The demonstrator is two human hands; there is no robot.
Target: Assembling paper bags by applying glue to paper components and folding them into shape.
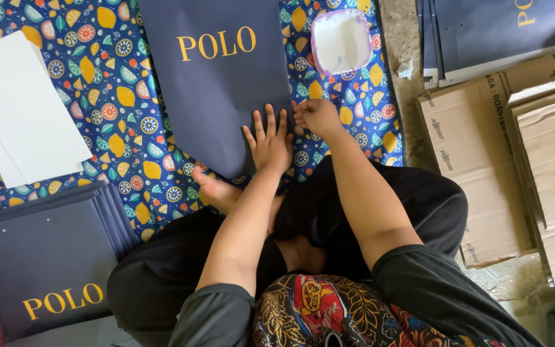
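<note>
A dark navy paper bag (216, 77) with gold lettering lies flat on a fruit-patterned mat (117, 103) in front of me. My left hand (270, 142) presses flat on the bag's near right corner, fingers spread. My right hand (317, 115) is at the bag's right edge, fingers curled and pinching that edge. I sit cross-legged in dark trousers, a bare foot (216, 191) showing just below the bag.
A small tub of white paste (340, 40) sits on the mat at the bag's upper right. White sheets (24, 109) lie at left, a stack of navy bags (43, 257) at lower left, more navy bags (496, 32) at upper right, flattened cardboard (515, 167) at right.
</note>
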